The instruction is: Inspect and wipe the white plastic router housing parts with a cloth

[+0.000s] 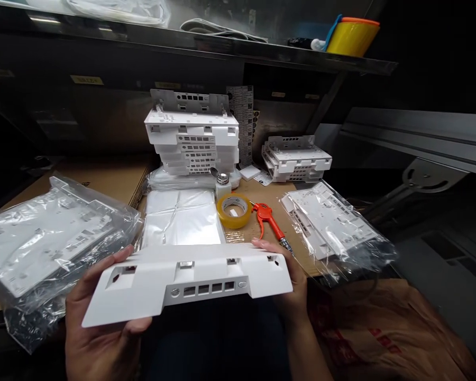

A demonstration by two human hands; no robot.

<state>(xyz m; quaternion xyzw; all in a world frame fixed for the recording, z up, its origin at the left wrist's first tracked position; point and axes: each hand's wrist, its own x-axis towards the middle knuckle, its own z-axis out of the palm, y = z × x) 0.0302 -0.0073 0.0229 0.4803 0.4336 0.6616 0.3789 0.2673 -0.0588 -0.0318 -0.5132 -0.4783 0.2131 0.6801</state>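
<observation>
Held up in front of me is a white plastic housing (pixel 206 270), its edge with a row of square port openings facing me. My left hand (pixel 103 317) grips its left end, thumb below and fingers on top. At the right end, my right hand (pixel 291 280) is closed around the side, with fingertips over the upper edge. Just behind the housing lies a stack of clear plastic bags (pixel 180 214). A roll of yellow tape (pixel 234 211) and an orange air blow gun (pixel 267 217) lie beyond it, near my right hand.
Similar housings form a tall stack (pixel 194 137) at the back and a smaller stack (pixel 297 159) to its right. Bagged housings lie at left (pixel 43 238) and right (pixel 333 222). A metal-topped bottle (pixel 222 182) stands behind the tape. Overhead runs a shelf (pixel 143 39) with a yellow container (pixel 353 37).
</observation>
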